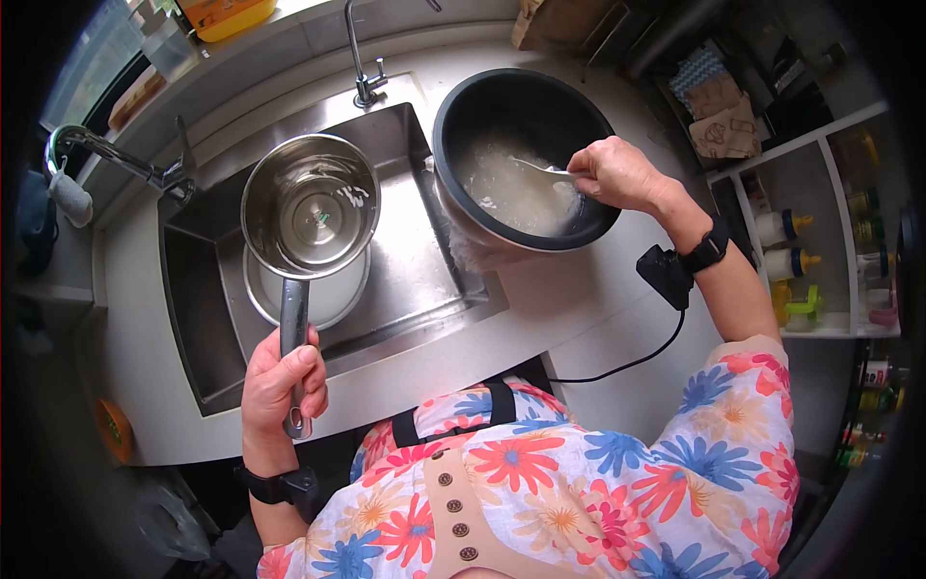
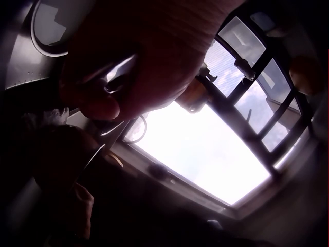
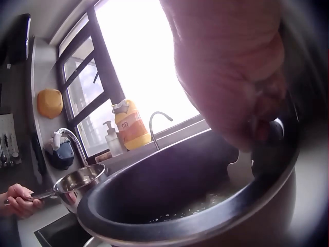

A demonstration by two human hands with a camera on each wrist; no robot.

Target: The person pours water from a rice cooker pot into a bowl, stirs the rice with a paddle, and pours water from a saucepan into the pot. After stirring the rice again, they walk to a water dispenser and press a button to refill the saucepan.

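My left hand (image 1: 278,381) grips the dark handle of a steel saucepan (image 1: 262,217), holding it over the sink. Inside the saucepan are a few white smears on the wall and a small bit at the bottom. My right hand (image 1: 625,176) pinches a pale spoon (image 1: 536,169) whose far end dips into a large black pot (image 1: 511,95). Cloudy liquid with white grains (image 1: 526,203) lies in this pot. In the right wrist view, the right hand (image 3: 236,77) reaches over the pot's rim (image 3: 169,231). The left wrist view is dark and shows mainly the hand's underside.
The steel sink (image 1: 410,227) holds a round white vessel (image 1: 338,299), partly hidden under the saucepan. Two taps stand behind, one curved at left (image 1: 116,150), one slim (image 1: 362,72). A shelf unit (image 1: 820,232) with bottles is at right. A cable (image 1: 627,365) hangs from the right wrist device.
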